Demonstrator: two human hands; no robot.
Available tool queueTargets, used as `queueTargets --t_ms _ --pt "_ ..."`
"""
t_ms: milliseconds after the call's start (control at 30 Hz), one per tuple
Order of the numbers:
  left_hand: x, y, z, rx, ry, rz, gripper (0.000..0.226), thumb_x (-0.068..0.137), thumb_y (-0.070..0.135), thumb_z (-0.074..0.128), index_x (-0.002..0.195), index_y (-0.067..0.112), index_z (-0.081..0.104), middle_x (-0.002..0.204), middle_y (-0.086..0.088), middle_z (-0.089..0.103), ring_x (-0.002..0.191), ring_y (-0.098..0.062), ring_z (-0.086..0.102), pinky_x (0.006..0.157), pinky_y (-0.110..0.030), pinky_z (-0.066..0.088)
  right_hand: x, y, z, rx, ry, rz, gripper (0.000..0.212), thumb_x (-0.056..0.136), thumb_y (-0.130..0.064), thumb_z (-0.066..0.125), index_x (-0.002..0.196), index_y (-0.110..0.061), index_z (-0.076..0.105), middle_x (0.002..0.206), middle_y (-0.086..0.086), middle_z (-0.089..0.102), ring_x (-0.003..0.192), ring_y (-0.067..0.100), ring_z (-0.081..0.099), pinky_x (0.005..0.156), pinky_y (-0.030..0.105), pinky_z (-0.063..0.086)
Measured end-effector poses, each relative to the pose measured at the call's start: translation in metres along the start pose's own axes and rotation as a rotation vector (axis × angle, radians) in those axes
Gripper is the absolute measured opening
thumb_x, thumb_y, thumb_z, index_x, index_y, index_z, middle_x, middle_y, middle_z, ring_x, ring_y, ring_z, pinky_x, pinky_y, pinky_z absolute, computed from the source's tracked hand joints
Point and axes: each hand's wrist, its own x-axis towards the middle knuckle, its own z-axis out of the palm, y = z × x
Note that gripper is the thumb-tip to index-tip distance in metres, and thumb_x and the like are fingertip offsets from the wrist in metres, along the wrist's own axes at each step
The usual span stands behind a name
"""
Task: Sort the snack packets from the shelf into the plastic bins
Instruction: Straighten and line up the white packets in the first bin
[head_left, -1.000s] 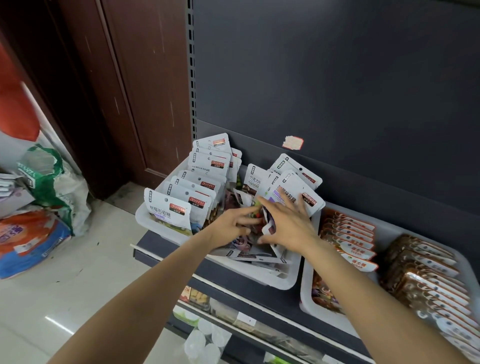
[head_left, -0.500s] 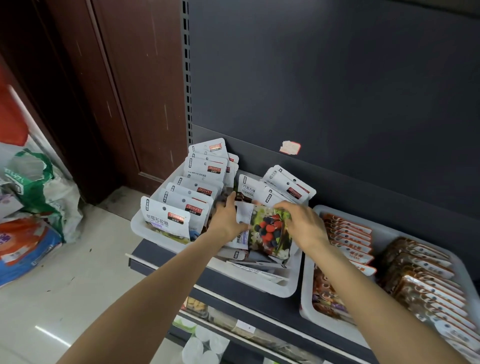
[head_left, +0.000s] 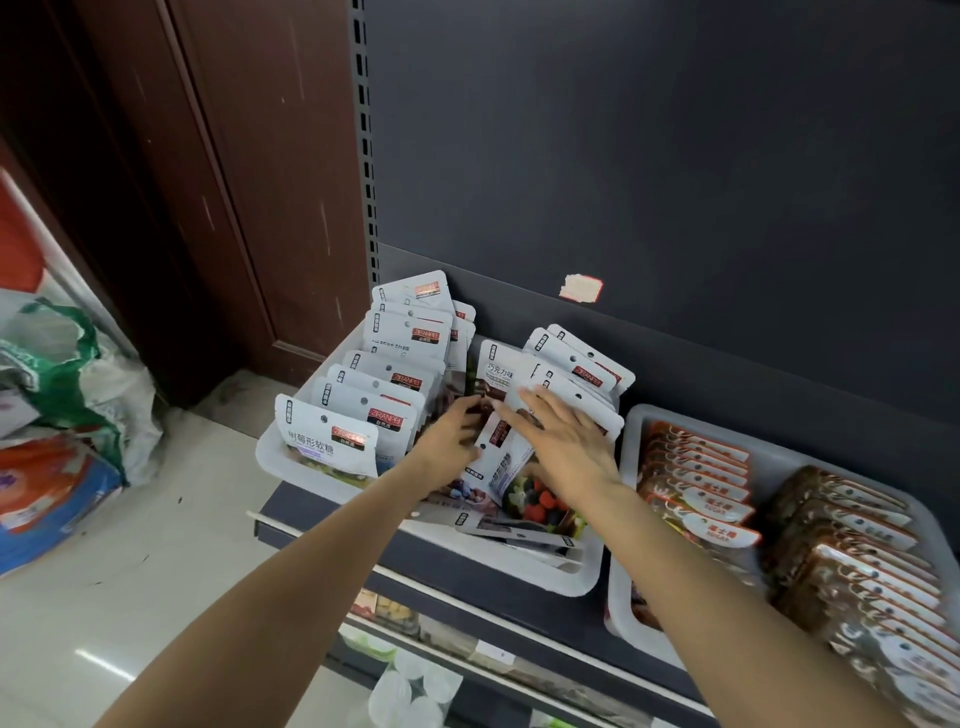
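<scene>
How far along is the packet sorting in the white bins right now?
Done: the left row of white packets stands filed upright, and the right bin is packed in rows. In hand: both hands, left and right, are on one berry packet. Left: loose packets lying flat in the bin's front.

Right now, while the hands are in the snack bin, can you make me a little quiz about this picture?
1. True or false: both hands are over the left white bin.
2. What colour are the tops of the packets standing in a row at the left of that bin? A) white B) green C) black
3. Fill in: the right hand lies with straight fingers on a ____ packet.

Key: 1 true. 2 A. 3 tilted; it leans among loose packets, berries pictured at its lower end. The left hand touches it from the left.
</scene>
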Motion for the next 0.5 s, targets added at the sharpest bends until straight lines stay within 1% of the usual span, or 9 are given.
queueTargets --t_ms 67,133,167,200,233,267,333,433,500 --pt "0.003 -0.008 -0.002 0.215 0.074 -0.050 0.077 0.085 0.003 0.064 0.148 0.015 0.022 0.147 -0.010 0.039 0.134 -0.025 0.040 0.109 -0.036 0.036 -0.002 0.002 0.004 -0.037 0.020 -0.018 0.104 0.086 0.011 0.048 0.143 -0.049 -0.014 0.157 -0.008 -0.018 0.144 0.014 -0.018 0.117 0.036 0.003" --pt "0.004 -0.016 -0.001 0.322 0.076 -0.100 0.085 0.081 0.014 0.072 0.149 0.016 0.020 0.150 -0.008 0.035 0.136 -0.025 0.035 0.111 -0.036 0.032 -0.005 0.001 0.008 -0.109 -0.023 -0.080 0.104 0.081 0.018 0.043 0.145 -0.051 -0.003 0.150 -0.007 -0.032 0.141 0.017 -0.026 0.116 0.041 -0.005" --pt "0.005 -0.018 0.000 0.324 0.061 -0.112 0.089 0.079 0.016 0.074 0.149 0.017 0.020 0.151 -0.008 0.032 0.137 -0.025 0.033 0.112 -0.037 0.031 -0.005 0.000 0.011 -0.151 -0.049 -0.106 0.093 0.086 0.012 0.044 0.146 -0.049 0.006 0.147 -0.006 -0.036 0.139 0.018 -0.029 0.115 0.042 -0.009" --pt "0.007 -0.020 0.001 0.322 0.047 -0.116 0.091 0.077 0.018 0.076 0.149 0.018 0.020 0.152 -0.007 0.030 0.138 -0.025 0.031 0.113 -0.038 0.030 -0.006 0.000 0.015 -0.180 -0.065 -0.114 0.075 0.094 -0.003 0.044 0.147 -0.047 0.014 0.146 -0.003 -0.037 0.137 0.017 -0.031 0.113 0.041 -0.013" --pt "0.007 -0.020 0.002 0.336 0.030 -0.111 0.093 0.076 0.020 0.078 0.149 0.018 0.021 0.153 -0.007 0.028 0.139 -0.024 0.029 0.113 -0.039 0.028 -0.006 0.001 0.017 -0.181 -0.070 -0.091 0.057 0.099 -0.023 0.041 0.147 -0.045 0.019 0.146 -0.002 -0.036 0.136 0.016 -0.032 0.112 0.040 -0.016" --pt "0.008 -0.021 0.003 0.370 0.011 -0.103 0.095 0.075 0.022 0.079 0.149 0.018 0.020 0.154 -0.006 0.024 0.141 -0.024 0.025 0.115 -0.039 0.025 -0.005 0.003 0.019 -0.164 -0.071 -0.053 0.049 0.100 -0.041 0.036 0.147 -0.044 0.021 0.147 -0.001 -0.034 0.137 0.015 -0.031 0.112 0.040 -0.018" --pt "0.009 -0.023 0.007 0.475 -0.016 -0.112 0.102 0.075 0.026 0.079 0.151 0.019 0.012 0.159 -0.005 0.005 0.145 -0.025 0.010 0.118 -0.037 0.017 -0.007 0.005 0.021 -0.172 -0.080 -0.007 0.059 0.093 -0.060 0.036 0.147 -0.042 0.020 0.151 0.000 -0.031 0.141 0.015 -0.028 0.112 0.042 -0.019" --pt "0.011 -0.027 0.014 0.648 -0.029 -0.150 0.109 0.077 0.033 0.076 0.151 0.023 -0.002 0.156 -0.006 -0.023 0.145 -0.026 -0.013 0.119 -0.039 0.010 -0.013 0.005 0.022 -0.220 -0.043 0.036 0.066 0.091 -0.060 0.042 0.148 -0.040 0.016 0.150 0.002 -0.032 0.136 0.016 -0.034 0.108 0.047 -0.023" --pt "0.013 -0.028 0.019 0.726 -0.049 -0.175 0.109 0.080 0.037 0.073 0.151 0.022 -0.008 0.154 -0.008 -0.028 0.144 -0.027 -0.018 0.119 -0.041 0.011 -0.016 0.004 0.024 -0.215 -0.023 0.062 0.067 0.091 -0.060 0.041 0.149 -0.039 0.014 0.153 0.003 -0.030 0.135 0.017 -0.034 0.107 0.048 -0.023"
